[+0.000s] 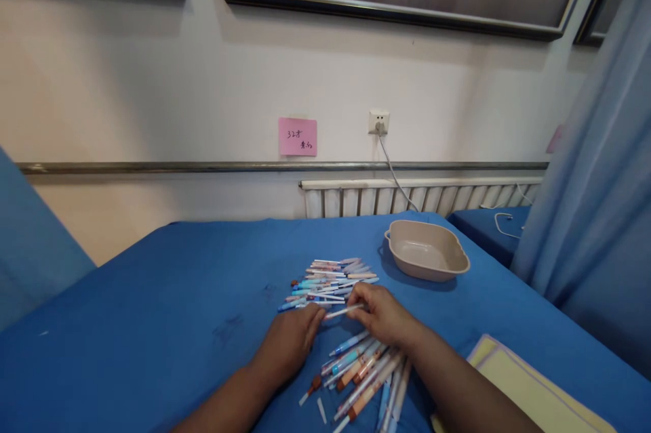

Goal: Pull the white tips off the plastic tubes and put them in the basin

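Observation:
A slim white pen (pixel 342 312) lies almost level between my two hands. My right hand (pixel 380 313) pinches its right end between thumb and fingers. At the other end, my left hand (pixel 296 337) is closed with its fingertips on the pen. Just beyond the hands is a pile of pens (pixel 325 282) in white, blue and pink, laid roughly side by side. Nearer to me, partly under my right wrist, a second heap of pens (pixel 363 368) shows blue, orange and brown parts. A small brown-ended piece (pixel 314 384) and a short white piece (pixel 321 410) lie left of that heap.
A beige plastic basin (pixel 427 253) stands at the back right of the blue-covered table (pixel 152 311). Yellow sheets (pixel 523 389) lie under my right forearm. A cord runs from the wall socket (pixel 379 122) behind the table. Blue curtains (pixel 595 182) hang at both sides.

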### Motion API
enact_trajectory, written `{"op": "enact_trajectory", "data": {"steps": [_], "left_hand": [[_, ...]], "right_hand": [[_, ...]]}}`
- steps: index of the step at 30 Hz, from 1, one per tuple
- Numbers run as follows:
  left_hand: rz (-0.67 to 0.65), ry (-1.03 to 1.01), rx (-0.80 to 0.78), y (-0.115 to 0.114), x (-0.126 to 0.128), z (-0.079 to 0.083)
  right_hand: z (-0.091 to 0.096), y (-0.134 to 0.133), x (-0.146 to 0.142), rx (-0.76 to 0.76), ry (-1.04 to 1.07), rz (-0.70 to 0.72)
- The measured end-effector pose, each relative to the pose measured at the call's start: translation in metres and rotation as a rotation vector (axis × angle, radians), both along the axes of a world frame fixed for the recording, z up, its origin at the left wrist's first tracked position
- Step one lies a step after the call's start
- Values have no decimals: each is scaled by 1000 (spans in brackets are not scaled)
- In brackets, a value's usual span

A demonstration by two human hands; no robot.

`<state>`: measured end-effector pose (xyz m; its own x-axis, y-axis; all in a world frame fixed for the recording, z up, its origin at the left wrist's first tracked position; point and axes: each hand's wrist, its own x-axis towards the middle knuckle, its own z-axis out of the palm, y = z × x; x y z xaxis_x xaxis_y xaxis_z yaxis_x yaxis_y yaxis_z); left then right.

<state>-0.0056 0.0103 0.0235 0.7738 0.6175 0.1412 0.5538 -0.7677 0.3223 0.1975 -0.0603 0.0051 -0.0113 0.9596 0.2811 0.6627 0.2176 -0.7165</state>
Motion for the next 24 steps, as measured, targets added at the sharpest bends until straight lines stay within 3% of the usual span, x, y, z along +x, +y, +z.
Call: {"op": "enact_trajectory", "data": {"steps": [8, 13, 19, 24], "left_hand": [[57, -55, -31, 15, -3, -3], [84, -147, -10, 12, -1, -2], [-72, 34, 40, 2, 0, -4], [-42, 140, 159, 9, 1, -5]], "right_hand": [[-4, 1, 21, 0, -126, -86], [-8, 3, 14, -13, -102, -47], [-13, 2, 4, -47, -71, 72], [-13, 3, 23, -55, -171, -59]]}}
